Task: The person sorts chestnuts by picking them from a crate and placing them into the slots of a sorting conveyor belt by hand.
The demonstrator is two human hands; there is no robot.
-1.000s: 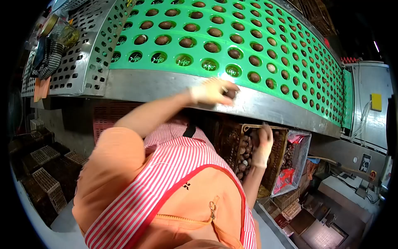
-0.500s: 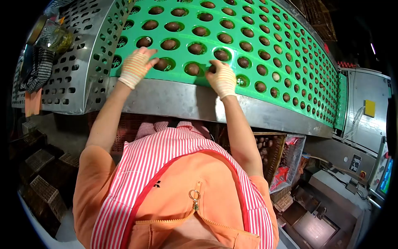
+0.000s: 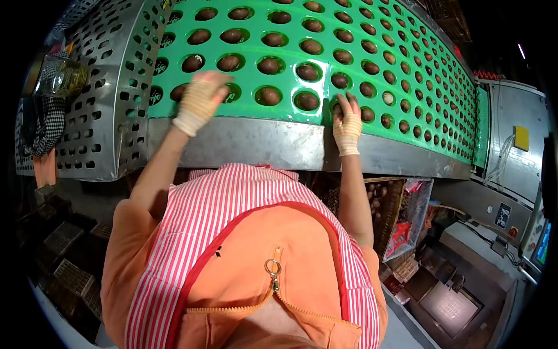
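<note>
A green plastic sheet of round cups (image 3: pixel 290 111) spreads in front of me, most cups holding a dark brown, egg-shaped item (image 3: pixel 270 65). My left hand (image 3: pixel 201 103), in a cream striped glove with bare fingertips, hovers blurred over the front row, fingers apart. Just left of it is a brown egg-shaped item partly hidden by the hand. My right hand (image 3: pixel 347 125), gloved alike, is at a front-row cup, its fingers around a brown egg-shaped item (image 3: pixel 336 109) that they partly cover. Left of that cup sits another brown item (image 3: pixel 307 101).
A perforated metal guard (image 3: pixel 110 87) stands left of the sheet, and a steel edge (image 3: pixel 250 142) runs along its front. Below right are a crate of brown round items (image 3: pixel 378 195) and a bin with red plastic (image 3: pixel 401 235). A metal cabinet (image 3: pixel 514 157) stands right.
My right hand has moved right to a neighbouring front-row cup, leaving a brown item in the cup where it was. My left hand has shifted slightly. The sheet sits a little further left in view.
</note>
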